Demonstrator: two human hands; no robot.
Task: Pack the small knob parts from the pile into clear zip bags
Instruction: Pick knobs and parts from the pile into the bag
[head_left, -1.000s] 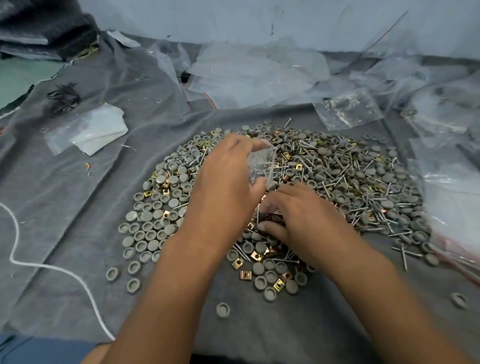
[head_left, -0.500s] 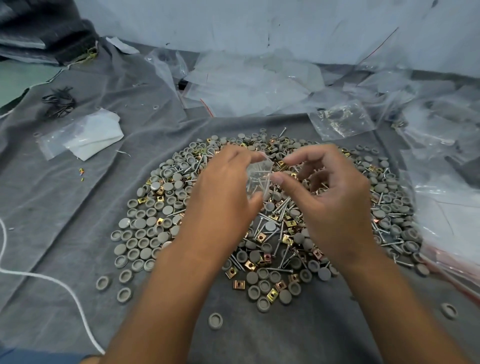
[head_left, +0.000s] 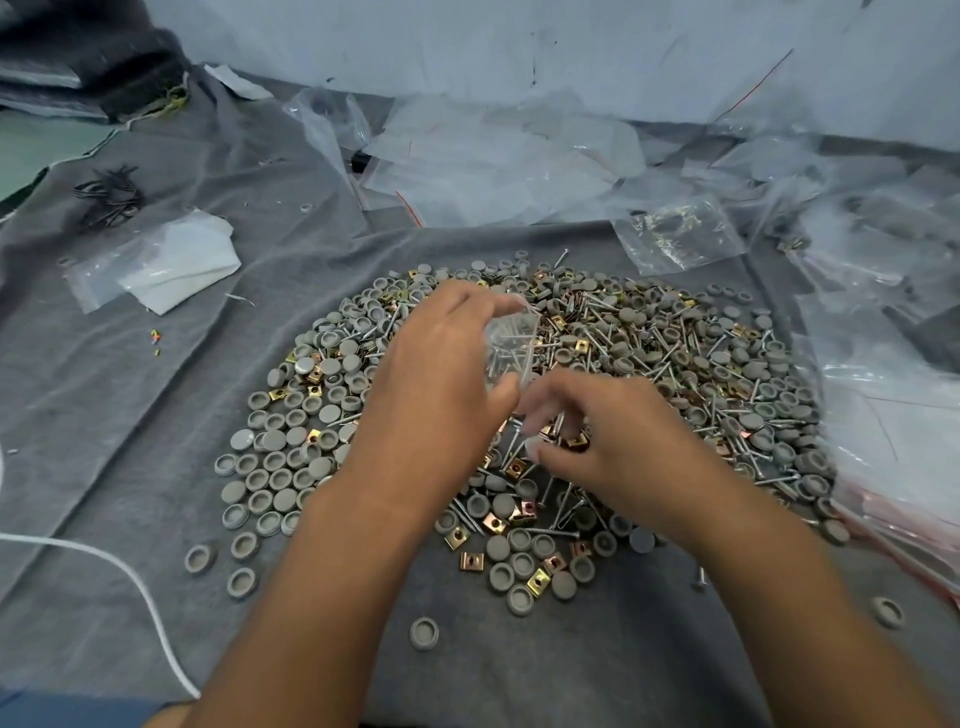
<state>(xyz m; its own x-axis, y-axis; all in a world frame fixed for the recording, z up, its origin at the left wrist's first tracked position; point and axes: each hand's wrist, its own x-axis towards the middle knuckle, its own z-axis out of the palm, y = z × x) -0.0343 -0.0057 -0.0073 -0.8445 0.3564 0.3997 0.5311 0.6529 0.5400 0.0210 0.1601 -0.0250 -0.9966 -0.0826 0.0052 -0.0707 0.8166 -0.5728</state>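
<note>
A wide pile of small grey round knob parts (head_left: 280, 467), mixed with silver screws and brass square clips, spreads over the grey cloth. My left hand (head_left: 441, 374) hovers above the pile's middle and pinches a small clear zip bag (head_left: 511, 343) holding several screws. My right hand (head_left: 618, 452) is down on the pile just below the bag, with fingers curled among brass clips and screws. I cannot tell whether the right fingers hold a part.
Many clear zip bags (head_left: 493, 166) lie heaped at the back and along the right edge, one filled bag (head_left: 680, 234) among them. A white folded sheet (head_left: 171, 265) lies at the left. A white cord (head_left: 130, 577) crosses the lower left. Stray knobs dot the near cloth.
My right hand has dropped from the bag's mouth down onto the pile. My left hand still holds the bag in about the same place.
</note>
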